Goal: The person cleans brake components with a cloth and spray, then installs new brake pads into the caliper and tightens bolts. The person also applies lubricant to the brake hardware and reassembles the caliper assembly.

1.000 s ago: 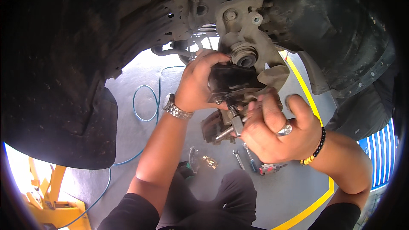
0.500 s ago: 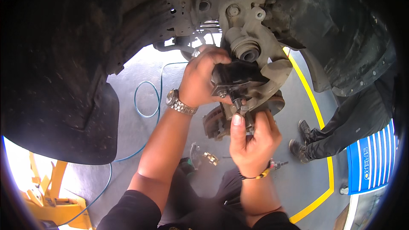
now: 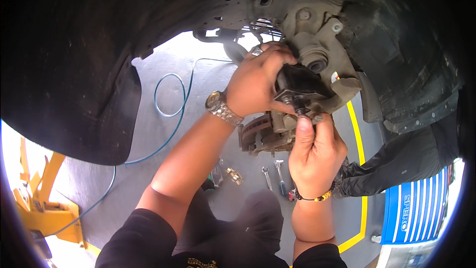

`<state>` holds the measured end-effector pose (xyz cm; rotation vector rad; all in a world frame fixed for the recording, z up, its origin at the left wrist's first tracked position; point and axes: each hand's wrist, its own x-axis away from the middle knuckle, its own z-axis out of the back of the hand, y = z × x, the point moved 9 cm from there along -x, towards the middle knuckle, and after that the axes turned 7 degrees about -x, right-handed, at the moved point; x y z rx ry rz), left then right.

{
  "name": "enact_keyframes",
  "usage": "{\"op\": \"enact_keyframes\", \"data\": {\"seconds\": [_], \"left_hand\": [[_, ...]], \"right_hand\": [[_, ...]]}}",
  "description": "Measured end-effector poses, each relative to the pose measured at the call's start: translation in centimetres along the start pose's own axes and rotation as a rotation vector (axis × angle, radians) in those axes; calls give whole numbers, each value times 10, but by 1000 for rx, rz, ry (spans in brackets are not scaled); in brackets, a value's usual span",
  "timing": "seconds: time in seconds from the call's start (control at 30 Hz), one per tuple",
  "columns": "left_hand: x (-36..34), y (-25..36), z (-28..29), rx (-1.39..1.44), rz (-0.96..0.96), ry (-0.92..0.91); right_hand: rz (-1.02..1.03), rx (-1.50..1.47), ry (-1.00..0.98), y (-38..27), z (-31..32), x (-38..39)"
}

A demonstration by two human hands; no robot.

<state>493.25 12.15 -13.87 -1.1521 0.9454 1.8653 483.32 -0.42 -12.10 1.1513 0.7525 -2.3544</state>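
My left hand (image 3: 260, 77), with a metal-band watch at its wrist, wraps round the left side of a black block-like part (image 3: 301, 82) with a flat plate and a dark threaded bolt (image 3: 299, 105) under it. My right hand (image 3: 317, 156) has its thumb and forefinger pressed together at the lower end of that bolt; the fingertips partly hide what they grip. Behind the black part stands a dusty metal suspension arm (image 3: 342, 62) with a round bushing (image 3: 316, 63). A rusty brake disc (image 3: 255, 131) hangs just below the hands.
Dark wheel-arch liner (image 3: 74, 84) surrounds the work. On the grey floor lie a wrench (image 3: 267, 176), a blue-handled tool (image 3: 281, 176) and small brass-coloured parts (image 3: 234, 175). A teal hose (image 3: 166, 144), yellow stand (image 3: 52, 203), blue cabinet (image 3: 414, 211) and another person's leg (image 3: 401, 156) are around.
The view has shifted, so the car parts sit farther right. My right thumb and forefinger have come up against the bolt's lower end. My left hand keeps its hold on the black part.
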Motion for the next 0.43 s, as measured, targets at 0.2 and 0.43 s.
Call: {"op": "enact_keyframes", "data": {"seconds": [0.2,0.43], "left_hand": [[5,-1,1,5,87,-18],[5,-1,-1,39,131,-48]], "right_hand": [[-52,-85,80,0,-1,2],[-636,-655,272,36,-18,25]]}}
